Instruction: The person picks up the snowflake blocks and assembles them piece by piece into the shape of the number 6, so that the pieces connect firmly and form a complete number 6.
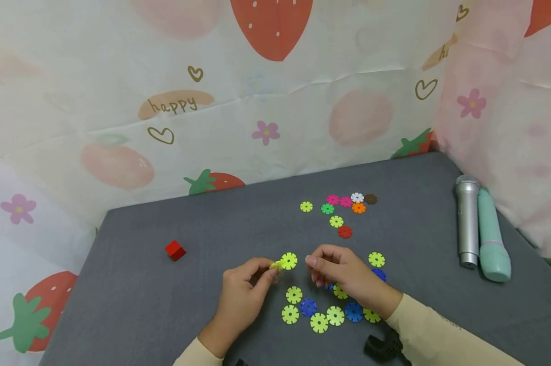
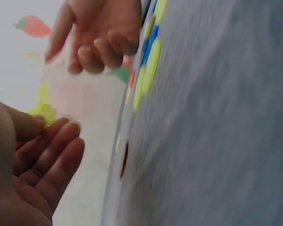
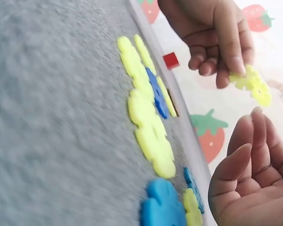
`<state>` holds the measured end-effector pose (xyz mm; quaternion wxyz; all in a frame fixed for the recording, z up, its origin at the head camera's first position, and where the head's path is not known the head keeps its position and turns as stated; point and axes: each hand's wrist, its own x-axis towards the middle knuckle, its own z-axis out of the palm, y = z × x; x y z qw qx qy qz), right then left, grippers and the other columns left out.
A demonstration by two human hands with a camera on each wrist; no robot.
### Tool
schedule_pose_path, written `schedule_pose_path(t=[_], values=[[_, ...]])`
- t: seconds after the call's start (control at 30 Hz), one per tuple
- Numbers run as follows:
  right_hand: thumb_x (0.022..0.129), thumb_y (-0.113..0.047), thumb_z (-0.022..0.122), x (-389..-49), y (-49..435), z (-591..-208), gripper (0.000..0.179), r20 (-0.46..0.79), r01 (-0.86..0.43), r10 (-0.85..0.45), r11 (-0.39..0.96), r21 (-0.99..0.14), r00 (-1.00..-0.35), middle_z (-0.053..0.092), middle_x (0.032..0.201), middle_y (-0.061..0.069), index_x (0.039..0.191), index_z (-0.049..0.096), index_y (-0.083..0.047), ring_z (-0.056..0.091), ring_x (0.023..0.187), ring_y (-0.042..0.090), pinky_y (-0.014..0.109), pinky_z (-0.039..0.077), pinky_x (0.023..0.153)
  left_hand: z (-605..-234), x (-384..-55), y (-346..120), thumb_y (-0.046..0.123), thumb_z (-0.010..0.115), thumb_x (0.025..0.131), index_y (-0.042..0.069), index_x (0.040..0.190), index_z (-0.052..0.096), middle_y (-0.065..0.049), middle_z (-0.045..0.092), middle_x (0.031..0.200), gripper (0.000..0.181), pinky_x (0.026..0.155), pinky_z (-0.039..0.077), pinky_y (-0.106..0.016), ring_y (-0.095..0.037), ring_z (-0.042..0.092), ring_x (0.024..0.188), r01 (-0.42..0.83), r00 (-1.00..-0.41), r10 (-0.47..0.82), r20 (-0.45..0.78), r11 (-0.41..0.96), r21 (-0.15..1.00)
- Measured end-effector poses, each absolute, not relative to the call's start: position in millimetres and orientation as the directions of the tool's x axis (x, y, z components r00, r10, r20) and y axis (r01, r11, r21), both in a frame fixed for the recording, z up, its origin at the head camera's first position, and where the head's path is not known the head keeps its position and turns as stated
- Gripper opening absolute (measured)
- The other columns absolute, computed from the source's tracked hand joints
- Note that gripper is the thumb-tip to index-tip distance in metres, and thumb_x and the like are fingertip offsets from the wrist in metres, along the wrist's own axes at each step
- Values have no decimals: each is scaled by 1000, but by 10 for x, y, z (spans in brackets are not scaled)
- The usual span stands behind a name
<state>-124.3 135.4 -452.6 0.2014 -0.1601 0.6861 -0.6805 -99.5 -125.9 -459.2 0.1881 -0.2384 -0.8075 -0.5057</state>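
Observation:
My left hand point(image 1: 243, 295) pinches a yellow-green notched plastic disc between thumb and fingertips. It is joined at an angle to a second yellow-green disc point(image 1: 288, 261), and the pair point(image 3: 253, 84) is held above the table. Just to the right, my right hand point(image 1: 344, 272) hovers with loosely bent fingers, apart from the discs and holding nothing. Below the hands lie more yellow-green discs point(image 1: 318, 323) and blue discs point(image 1: 354, 311) in a curved row. Some of these are partly covered by my right hand and forearm.
Farther back lie loose discs in several colours, among them a red disc point(image 1: 345, 232) and a brown disc point(image 1: 370, 199). A red cube point(image 1: 175, 250) sits to the left. A silver microphone point(image 1: 467, 221) and a mint-green microphone-shaped object point(image 1: 492, 236) lie at the right edge.

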Motion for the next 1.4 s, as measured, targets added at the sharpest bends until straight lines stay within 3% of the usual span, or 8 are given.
schedule_pose_path(t=[0.13,0.27,0.4,0.57,0.87,1.07,1.23,1.4], values=[[114,-30,63,-1279,1377,-4504,39,-22,9,-490,29,-1000,-872,68,104,19,120,63,9,63,97,38,41,56,82,-4586,-1065,-1386,-4,78,99,9,103,79,-1,80,92,13,67,62,-27,-17,76,73,487,-869,103,485,355,798],[114,-27,64,-1301,1359,-4459,36,6,-28,-497,36,-999,-868,68,116,17,129,63,5,63,110,39,46,55,90,-4601,-1140,-1521,-5,77,100,6,104,79,-1,81,94,12,70,63,-30,-20,76,73,433,-891,19,453,327,840],[112,-28,67,-1324,1286,-4404,37,35,-71,-509,50,-996,-860,66,127,16,134,62,2,62,118,38,52,54,96,-4625,-1198,-1647,-6,75,101,3,106,78,-7,81,96,10,71,64,-32,-26,77,75,369,-915,-57,400,284,885],[109,-28,71,-1386,1138,-4402,39,84,-144,-532,71,-987,-843,65,134,16,139,63,-4,62,122,30,52,51,102,-4661,-1240,-1742,-4,74,103,-2,108,77,-14,80,98,6,70,63,-31,-32,77,77,297,-936,-121,331,234,926],[104,-32,80,-1519,897,-4592,56,64,-255,-605,235,-938,-794,63,139,9,149,59,-6,59,124,27,47,51,102,-4678,-1249,-1766,-1,74,104,-5,108,75,-18,80,99,6,68,63,-29,-26,77,75,259,-941,-160,300,231,938],[102,-32,82,-1531,817,-4690,47,61,-418,-641,422,-805,-765,60,132,-1,141,69,-10,54,124,23,48,47,107,-4684,-1251,-1769,-2,73,104,-5,109,75,-18,80,99,6,68,63,-29,-30,78,76,247,-945,-161,286,223,943],[102,-25,83,-1485,729,-4706,28,84,-484,-625,504,-716,-776,55,120,-5,127,75,-15,52,116,20,44,50,100,-4678,-1244,-1757,-2,73,104,-5,108,75,-18,80,99,6,69,63,-30,-28,78,76,230,-948,-168,269,219,948],[101,-15,83,-1480,700,-4703,17,81,-432,-601,468,-771,-795,60,108,-8,112,71,-17,56,103,16,39,52,89,-4681,-1233,-1754,-3,73,103,-5,108,75,-18,80,99,5,69,63,-30,-31,77,76,236,-950,-153,271,210,949]])
